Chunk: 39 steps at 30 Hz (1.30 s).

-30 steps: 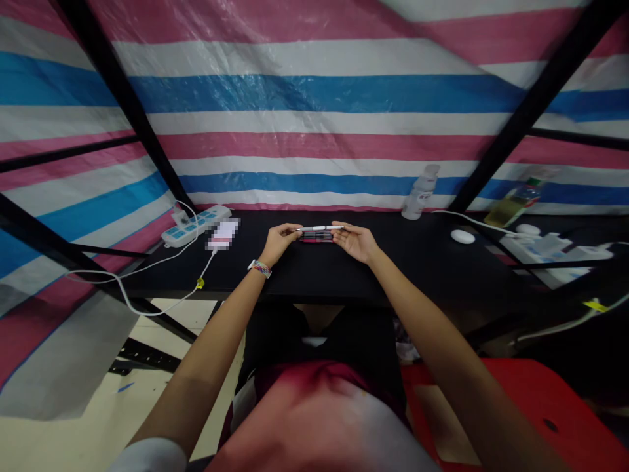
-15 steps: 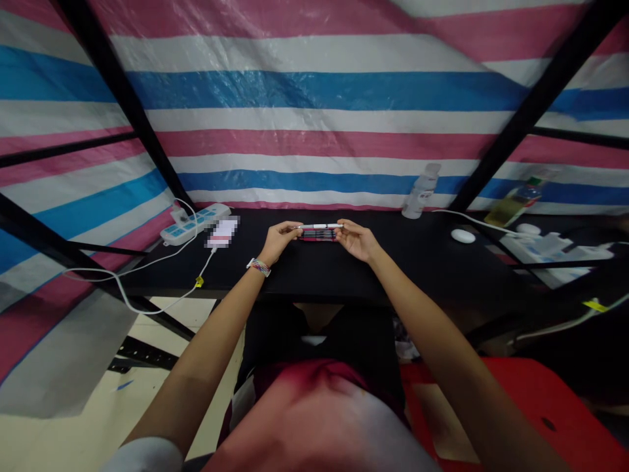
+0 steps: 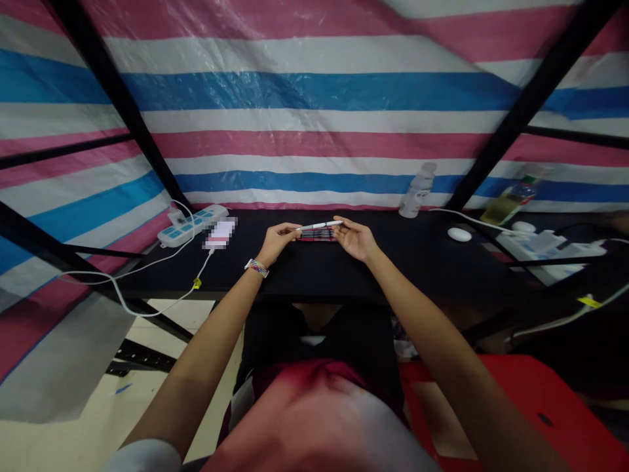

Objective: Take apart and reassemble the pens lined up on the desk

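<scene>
White pen: the slim white pen [image 3: 322, 225] is between the two hands, in front of the person, above the near side of the row of sticks or just beyond it; the depth is hard to tell.
Long axis: it runs left to right, from one hand to the other, its right end slightly higher in the view.
Left hand: the left hand [image 3: 276, 244] pinches the pen's left end between thumb and fingers.
Right hand: the right hand [image 3: 357, 240] has its fingertips closed lightly about the right end, the palm partly open.
Nearer hand: neither; each is at its own end of the pen.
Row of sticks: a row of slim dark sticks [image 3: 317, 235] with pink along it lies alongside the pen, between the hands; its exact kind is too small to tell.
Counter: the black counter [image 3: 417, 269] carries, on the left, a phone [image 3: 221, 233] beside a power strip [image 3: 199, 223]; on the right, a clear bottle [image 3: 417, 191] and a white rounded object [image 3: 459, 235].
</scene>
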Available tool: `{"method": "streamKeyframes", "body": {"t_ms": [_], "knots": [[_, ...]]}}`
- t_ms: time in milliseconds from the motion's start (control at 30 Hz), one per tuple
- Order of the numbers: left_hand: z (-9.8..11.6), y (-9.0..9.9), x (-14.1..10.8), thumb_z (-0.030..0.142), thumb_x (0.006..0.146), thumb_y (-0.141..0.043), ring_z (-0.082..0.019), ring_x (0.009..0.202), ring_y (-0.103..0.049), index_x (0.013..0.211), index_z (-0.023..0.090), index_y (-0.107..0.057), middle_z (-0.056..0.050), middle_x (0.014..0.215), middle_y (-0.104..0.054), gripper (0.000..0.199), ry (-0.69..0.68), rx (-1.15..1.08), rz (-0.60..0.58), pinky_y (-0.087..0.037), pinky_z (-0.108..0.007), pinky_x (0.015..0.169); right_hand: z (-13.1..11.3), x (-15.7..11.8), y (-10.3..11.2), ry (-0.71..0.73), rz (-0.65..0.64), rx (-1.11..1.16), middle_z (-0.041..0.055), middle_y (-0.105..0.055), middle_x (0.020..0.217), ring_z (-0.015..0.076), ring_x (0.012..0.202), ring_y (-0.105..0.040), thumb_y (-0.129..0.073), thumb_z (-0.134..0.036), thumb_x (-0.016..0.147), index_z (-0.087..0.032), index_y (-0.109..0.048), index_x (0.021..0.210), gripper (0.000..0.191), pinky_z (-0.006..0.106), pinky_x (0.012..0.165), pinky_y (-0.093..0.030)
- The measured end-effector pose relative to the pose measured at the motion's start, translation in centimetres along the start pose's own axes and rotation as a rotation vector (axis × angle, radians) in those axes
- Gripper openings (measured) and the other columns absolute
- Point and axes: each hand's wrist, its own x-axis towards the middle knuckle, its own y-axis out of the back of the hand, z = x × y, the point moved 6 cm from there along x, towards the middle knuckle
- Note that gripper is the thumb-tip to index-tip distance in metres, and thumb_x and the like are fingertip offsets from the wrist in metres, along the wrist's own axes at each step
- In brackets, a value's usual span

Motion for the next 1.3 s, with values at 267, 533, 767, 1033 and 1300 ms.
{"method": "streamKeyframes", "body": {"t_ms": [267,533,767,1033,1300], "knots": [[0.2,0.0,-0.1,0.042,0.078,-0.092,-0.021,0.084,-0.074,0.105,0.017,-0.087,-0.008,0.089,-0.082,0.037,0.000,0.000,0.002,-0.060,-0.037,0.083,-0.5,-0.9,-0.7,-0.015,0.017,0.003,0.0056,-0.082,0.086,0.0157,0.076,-0.076,-0.063,-0.019,0.090,-0.019,-0.078,0.105,0.021,0.024,0.080,-0.067],[0.5,0.0,-0.2,0.041,0.076,-0.094,-0.019,0.083,-0.073,0.103,0.017,-0.088,-0.008,0.087,-0.082,0.037,0.010,-0.043,0.010,-0.058,-0.033,0.079,-0.6,-1.2,-1.1,-0.030,0.034,0.007,0.0059,-0.081,0.084,0.0142,0.073,-0.076,-0.063,-0.015,0.089,-0.018,-0.078,0.101,0.020,0.022,0.079,-0.066],[0.5,-0.1,-0.3,0.042,0.076,-0.094,-0.021,0.085,-0.074,0.104,0.017,-0.088,-0.008,0.089,-0.083,0.038,0.014,-0.031,0.003,-0.059,-0.034,0.080,-0.5,-1.0,-0.9,0.002,0.031,-0.043,0.0076,-0.082,0.091,0.0188,0.084,-0.079,-0.063,-0.017,0.090,-0.019,-0.078,0.107,0.023,0.030,0.088,-0.069],[0.1,0.1,0.0,0.042,0.076,-0.093,-0.020,0.084,-0.074,0.103,0.017,-0.087,-0.008,0.089,-0.082,0.037,0.014,-0.037,0.022,-0.059,-0.035,0.080,-0.7,-0.9,-0.9,0.040,-0.049,-0.071,0.0110,-0.083,0.102,0.0219,0.094,-0.079,-0.064,-0.035,0.095,-0.017,-0.079,0.120,0.034,0.036,0.096,-0.067],[-0.5,-0.4,0.9,0.039,0.083,-0.087,-0.022,0.088,-0.076,0.112,0.016,-0.088,-0.012,0.101,-0.085,0.037,-0.010,0.018,0.043,-0.062,-0.039,0.087,-1.1,1.1,1.4,0.457,0.233,-0.612,0.0032,-0.078,0.078,0.0213,0.072,-0.072,-0.083,-0.033,0.080,-0.021,-0.084,0.098,0.022,0.041,0.081,-0.066]]}}
